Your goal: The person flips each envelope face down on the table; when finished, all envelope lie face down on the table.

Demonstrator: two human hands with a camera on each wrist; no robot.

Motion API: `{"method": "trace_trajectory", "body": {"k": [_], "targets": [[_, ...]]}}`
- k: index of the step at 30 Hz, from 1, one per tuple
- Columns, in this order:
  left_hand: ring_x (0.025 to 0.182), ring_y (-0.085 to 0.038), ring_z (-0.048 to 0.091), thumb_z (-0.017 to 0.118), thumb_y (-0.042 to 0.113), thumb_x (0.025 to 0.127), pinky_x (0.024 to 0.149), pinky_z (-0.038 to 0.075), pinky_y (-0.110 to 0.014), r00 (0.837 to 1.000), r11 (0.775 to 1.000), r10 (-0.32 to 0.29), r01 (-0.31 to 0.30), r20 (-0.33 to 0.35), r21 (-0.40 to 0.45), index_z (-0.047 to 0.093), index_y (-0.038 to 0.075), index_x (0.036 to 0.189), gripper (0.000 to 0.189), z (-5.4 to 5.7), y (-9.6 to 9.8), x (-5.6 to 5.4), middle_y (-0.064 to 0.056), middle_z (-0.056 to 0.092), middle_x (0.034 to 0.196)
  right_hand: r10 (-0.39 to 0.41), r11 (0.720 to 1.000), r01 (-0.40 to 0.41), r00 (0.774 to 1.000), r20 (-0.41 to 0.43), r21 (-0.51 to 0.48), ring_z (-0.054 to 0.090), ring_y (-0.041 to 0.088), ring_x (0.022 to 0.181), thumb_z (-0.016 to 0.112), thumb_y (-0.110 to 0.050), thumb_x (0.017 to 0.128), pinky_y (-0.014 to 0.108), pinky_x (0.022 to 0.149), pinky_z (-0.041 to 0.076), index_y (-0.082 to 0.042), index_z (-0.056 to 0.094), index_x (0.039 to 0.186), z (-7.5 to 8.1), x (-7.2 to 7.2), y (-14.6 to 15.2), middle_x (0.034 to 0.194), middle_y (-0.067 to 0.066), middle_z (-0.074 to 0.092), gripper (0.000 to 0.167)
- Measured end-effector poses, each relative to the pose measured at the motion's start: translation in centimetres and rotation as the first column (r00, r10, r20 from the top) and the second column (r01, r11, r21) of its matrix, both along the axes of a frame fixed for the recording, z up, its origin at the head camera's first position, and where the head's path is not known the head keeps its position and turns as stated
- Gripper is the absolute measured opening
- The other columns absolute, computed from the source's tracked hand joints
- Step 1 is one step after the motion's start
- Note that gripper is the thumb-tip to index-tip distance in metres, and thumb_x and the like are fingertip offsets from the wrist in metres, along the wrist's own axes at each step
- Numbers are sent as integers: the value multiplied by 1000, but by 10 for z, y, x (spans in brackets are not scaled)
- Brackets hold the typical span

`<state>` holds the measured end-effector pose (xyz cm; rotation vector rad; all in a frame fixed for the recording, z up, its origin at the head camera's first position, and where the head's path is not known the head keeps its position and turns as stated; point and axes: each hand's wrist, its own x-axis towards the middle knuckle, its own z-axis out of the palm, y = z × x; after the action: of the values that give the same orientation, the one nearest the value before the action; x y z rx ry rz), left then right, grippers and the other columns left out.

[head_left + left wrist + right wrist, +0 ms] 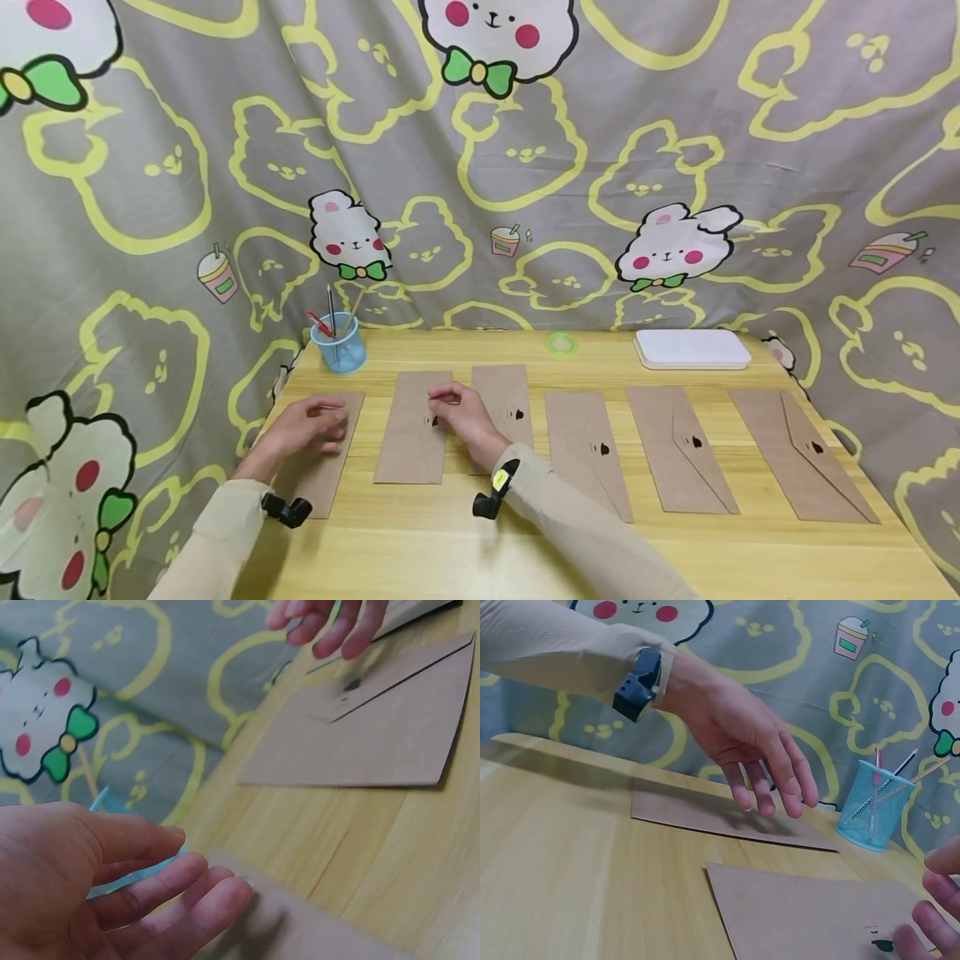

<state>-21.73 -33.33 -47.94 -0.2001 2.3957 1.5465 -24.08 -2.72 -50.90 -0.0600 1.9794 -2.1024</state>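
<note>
I am working along a row of brown envelopes on the table [525, 550], and I am taking the blue cup [339, 342] at the back left as my landmark. My left hand [307, 425] is hovering just above the end envelope [318, 458], the one lying nearest in front of the cup; the fingers are loosely spread and holding nothing, and the right wrist view is showing a gap of shadow under them. My right hand [461, 417] is resting on the second envelope [415, 427], one place to the right of the cup, with the fingertips bent down near the small dark clasp; whether they are pinching the flap or only touching it I cannot tell.

These envelopes are looking thin, light and fairly stiff, like kraft card. They are lying flat, so I judge they will slide easily on the smooth wood and crease if pressed hard. The best hold, I think, is a long edge or the flap's free edge, lifted with a fingertip first.

I am counting six envelopes in the row, one cup holding a few pens, one white tray [692, 348] and one green ring [561, 343], both far right of the cup.
</note>
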Motion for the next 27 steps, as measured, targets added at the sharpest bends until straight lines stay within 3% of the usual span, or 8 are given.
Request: {"method": "trace_trajectory", "body": {"k": [3,9,14,20,27], "targets": [[98,-21,75,63,17,112,79,72,-37,1000,1000,-16,16,-3,3,51,-9,152,50,-2,10,-1,-27,68,129,-8,999,8,1000,-16,38,66,16,98,73,-5,101,37,93,63,4,71,128,-1,-1,3,116,11,73,28],[92,-22,75,62,10,112,77,73,-38,999,998,-45,45,6,44,48,-11,153,49,-6,24,-5,-27,70,123,-27,998,29,999,-19,62,67,18,108,73,-5,101,42,104,61,-1,73,125,-3,0,6,123,12,73,24],[92,-25,78,64,9,110,77,73,-42,1000,997,-30,30,4,65,51,-12,151,48,-5,35,-4,-30,72,126,-43,995,45,999,-20,86,65,24,117,74,-6,100,43,109,57,-3,75,123,-4,0,7,127,11,72,23],[94,-24,78,64,11,111,78,73,-41,999,995,-40,38,25,88,51,-12,149,46,-9,45,-5,-29,73,126,-56,994,56,998,1,93,56,32,132,74,-7,99,53,118,48,-6,75,123,-4,0,7,140,11,67,25],[94,-21,77,64,15,111,79,73,-40,997,994,-47,40,58,106,51,-9,149,47,-14,52,-6,-22,76,122,-48,996,48,999,1,80,59,33,133,73,-7,101,51,116,52,-2,73,127,-2,1,3,143,13,65,26]]}}
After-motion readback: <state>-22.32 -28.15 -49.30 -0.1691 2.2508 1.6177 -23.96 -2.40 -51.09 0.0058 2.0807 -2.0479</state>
